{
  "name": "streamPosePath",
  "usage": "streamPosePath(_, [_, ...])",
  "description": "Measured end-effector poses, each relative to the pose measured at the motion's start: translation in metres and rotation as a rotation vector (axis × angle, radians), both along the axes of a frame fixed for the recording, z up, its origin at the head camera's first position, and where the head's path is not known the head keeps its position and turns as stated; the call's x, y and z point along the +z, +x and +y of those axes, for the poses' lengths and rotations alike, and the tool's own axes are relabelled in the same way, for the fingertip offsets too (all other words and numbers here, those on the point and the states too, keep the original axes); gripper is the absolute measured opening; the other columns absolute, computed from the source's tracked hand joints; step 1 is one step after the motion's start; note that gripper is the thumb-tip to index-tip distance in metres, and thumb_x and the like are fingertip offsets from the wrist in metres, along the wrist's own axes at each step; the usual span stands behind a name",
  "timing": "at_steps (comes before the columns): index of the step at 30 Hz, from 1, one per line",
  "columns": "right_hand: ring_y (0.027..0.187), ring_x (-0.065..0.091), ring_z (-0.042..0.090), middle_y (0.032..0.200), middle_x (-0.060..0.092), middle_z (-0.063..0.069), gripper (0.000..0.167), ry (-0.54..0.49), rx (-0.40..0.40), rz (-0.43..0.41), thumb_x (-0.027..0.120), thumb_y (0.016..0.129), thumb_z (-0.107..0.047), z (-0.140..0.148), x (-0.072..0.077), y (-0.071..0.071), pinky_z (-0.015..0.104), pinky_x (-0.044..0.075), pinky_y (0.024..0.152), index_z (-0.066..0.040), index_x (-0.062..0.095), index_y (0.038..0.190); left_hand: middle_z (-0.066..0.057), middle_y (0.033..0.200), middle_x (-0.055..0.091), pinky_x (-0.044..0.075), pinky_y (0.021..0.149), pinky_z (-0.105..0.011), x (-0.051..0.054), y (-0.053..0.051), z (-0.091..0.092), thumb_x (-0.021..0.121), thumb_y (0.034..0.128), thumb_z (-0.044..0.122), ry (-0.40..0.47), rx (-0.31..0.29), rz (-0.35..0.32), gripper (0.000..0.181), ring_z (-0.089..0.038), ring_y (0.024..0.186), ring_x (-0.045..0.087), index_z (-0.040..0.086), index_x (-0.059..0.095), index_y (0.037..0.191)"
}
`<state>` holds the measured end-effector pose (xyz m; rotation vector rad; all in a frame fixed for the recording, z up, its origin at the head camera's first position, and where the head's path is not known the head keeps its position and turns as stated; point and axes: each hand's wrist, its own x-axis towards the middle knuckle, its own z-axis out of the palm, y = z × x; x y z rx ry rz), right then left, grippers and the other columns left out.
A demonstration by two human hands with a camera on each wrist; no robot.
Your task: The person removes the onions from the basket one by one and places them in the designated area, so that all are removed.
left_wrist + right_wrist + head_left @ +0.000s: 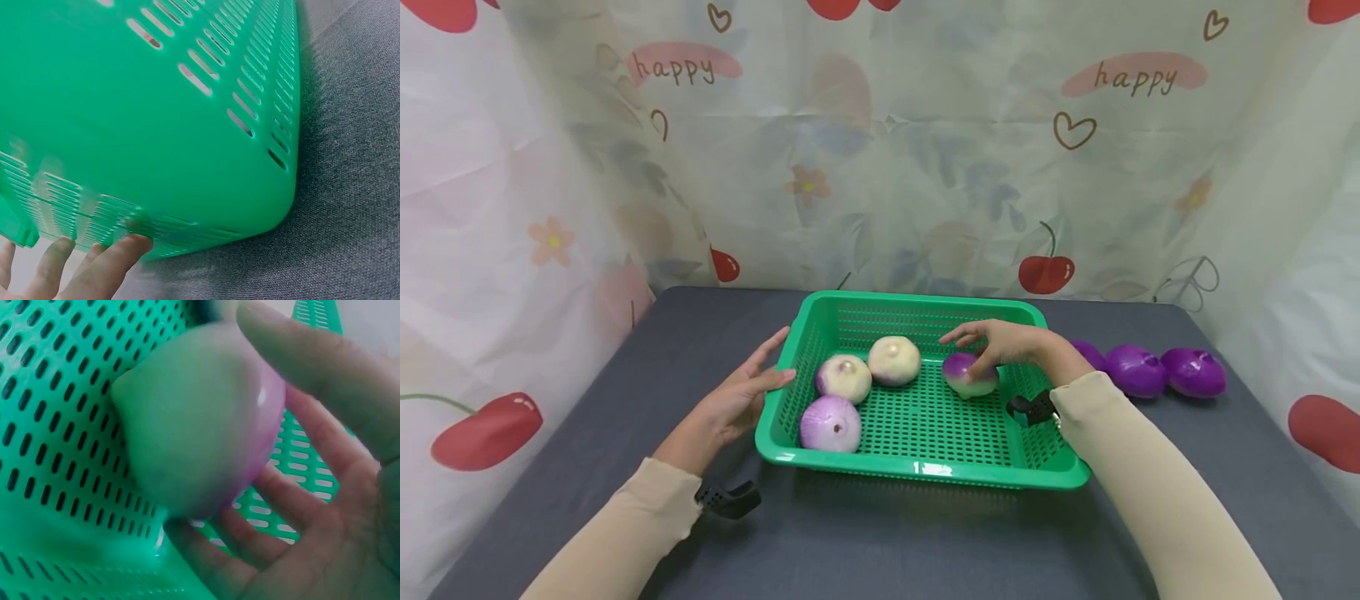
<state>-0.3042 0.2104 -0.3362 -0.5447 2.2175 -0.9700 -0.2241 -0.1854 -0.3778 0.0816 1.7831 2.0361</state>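
In the head view, a purple-and-white turnip point(968, 377) sits in the right half of a green plastic basket point(917, 479). My right hand point(1007, 343) is around it, thumb over its near side, other fingers loosely spread above its far side. The right wrist view has the turnip point(194, 419) blurred, with a gap between it and the palm; some fingertips are hidden behind it. At the basket's left rim, my left hand point(733, 404) has its fingers extended, the thumb at the rim. Two whitish turnips point(844, 379) and a pale purple onion point(831, 423) lie at the basket's left.
Several dark purple onions point(1137, 371) stand in a row to the right of the basket, partly behind my right arm. A dark grey tabletop point(850, 542) lies beneath everything. Printed curtains point(887, 167) hang behind the table and at both sides.
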Motion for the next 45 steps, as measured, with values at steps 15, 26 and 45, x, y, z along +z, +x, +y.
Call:
streamPosePath(15, [0.12, 0.048, 0.03, 0.141, 0.039, 0.021, 0.072, 0.105, 0.074, -0.007, 0.081, 0.078, -0.011, -0.004, -0.005, 0.004, 0.035, 0.05, 0.09, -0.013, 0.048, 0.142, -0.019, 0.156, 0.021, 0.054, 0.087, -0.045, 0.003, 0.002, 0.0, 0.056, 0.0985, 0.015, 0.017, -0.013, 0.007, 0.078, -0.024, 0.113, 0.061, 0.038, 0.007, 0.155])
streamPosePath(26, [0.113, 0.054, 0.034, 0.143, 0.035, 0.017, 0.081, -0.19, -0.018, 0.056, 0.082, 0.076, -0.011, 0.001, 0.023, 0.013, 0.04, 0.052, 0.088, -0.017, 0.041, 0.146, -0.018, 0.155, 0.023, 0.053, 0.087, -0.045, 0.002, 0.002, 0.001, 0.059, 0.0975, 0.017, 0.003, 0.0, 0.001, 0.079, -0.023, 0.112, 0.061, 0.04, 0.009, 0.154])
streamPosePath(45, [0.121, 0.05, 0.013, 0.141, 0.037, 0.004, 0.072, -0.492, -0.353, 0.318, 0.069, 0.085, 0.004, 0.06, 0.071, 0.061, 0.024, 0.052, 0.084, -0.024, 0.036, 0.142, -0.017, 0.154, 0.024, 0.053, 0.087, -0.046, -0.001, -0.001, 0.001, 0.06, 0.097, 0.018, 0.0, 0.002, 0.005, 0.079, -0.022, 0.112, 0.061, 0.04, 0.01, 0.154])
